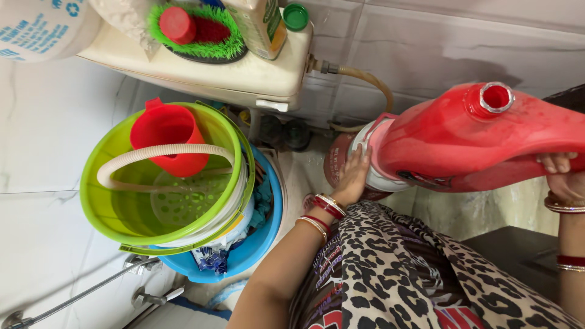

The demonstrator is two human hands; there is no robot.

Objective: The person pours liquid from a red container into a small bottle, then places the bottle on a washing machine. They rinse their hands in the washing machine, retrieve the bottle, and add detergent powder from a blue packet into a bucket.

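I hold a large red plastic jug (469,143) tilted on its side at the right, its uncapped mouth (495,97) facing up. My right hand (563,180) grips its right end, fingers curled over the edge. My left hand (352,178) reaches down to the jug's lower left end, its fingers lying on a round red-and-white container (339,159) there. How the container meets the jug is hidden by my hand. Bangles ring both wrists, and my leopard-print clothing (402,274) fills the bottom of the view.
At the left a green bucket (100,207) holds a red mug (167,137) and sits nested in a blue tub (262,244). Behind is a cream cistern (244,76) bearing a green brush mat, a bottle and a green cap. Taps and a hose (149,297) are at bottom left.
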